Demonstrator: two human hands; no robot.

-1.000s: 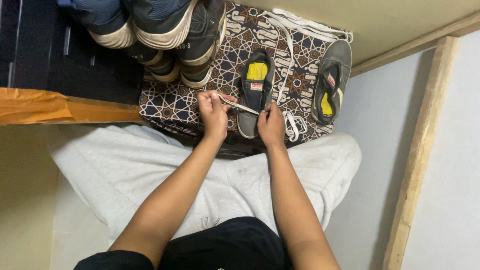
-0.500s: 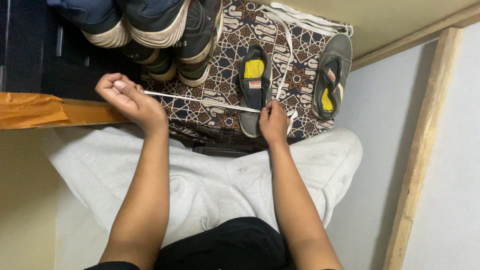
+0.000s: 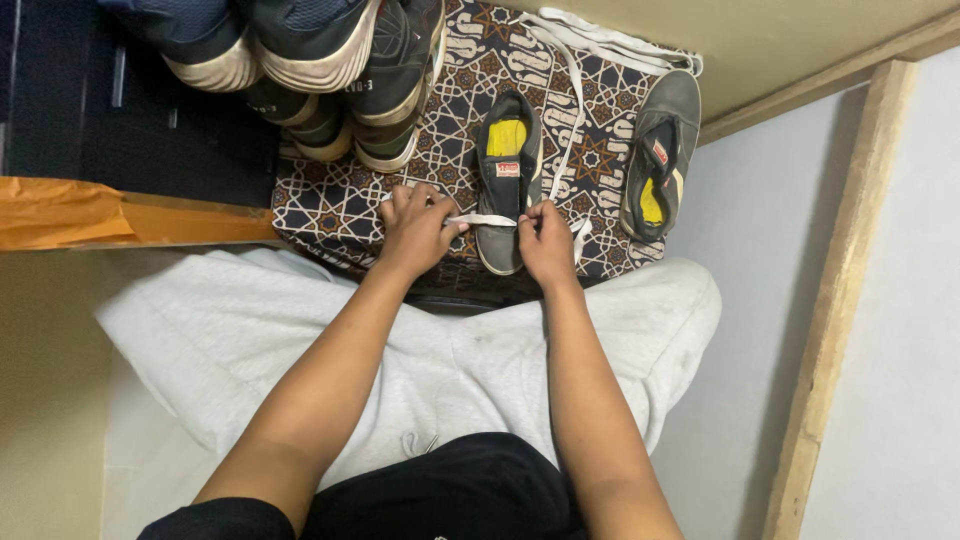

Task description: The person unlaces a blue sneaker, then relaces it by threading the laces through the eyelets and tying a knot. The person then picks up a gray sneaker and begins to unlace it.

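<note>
- White flat lace [image 3: 482, 219] is pulled across the toe end of a grey shoe [image 3: 505, 178], and both hands are on it.
- Left hand [image 3: 413, 233] is curled, thumb and fingertips pinching the lace's left end, just left of the shoe.
- Right hand [image 3: 546, 243] sits at the shoe's right edge, fingers bunched and pinching the other part of the lace. Can't make out exactly which fingers do the gripping, the knuckles hide it.
- Between the two hands the lace runs nearly straight and flat over the shoe front.
- The shoe has a yellow insole and lies on a patterned cloth [image 3: 345, 205], dark with pale star shapes.
- Its mate, a second shoe [image 3: 660, 150], lies further right on the same cloth, near the edge, tilted a bit.
- More white lace [image 3: 570, 95] trails up the cloth between the two shoes towards the back.
- A heap of dark sneakers [image 3: 330, 60] with pale soles is piled at the cloth's far left corner.
- An orange-brown board [image 3: 90, 215] pokes in from the left, beside the cloth.
- The person sits in light grey shorts [image 3: 420, 370], knees spread, right up against the cloth.
</note>
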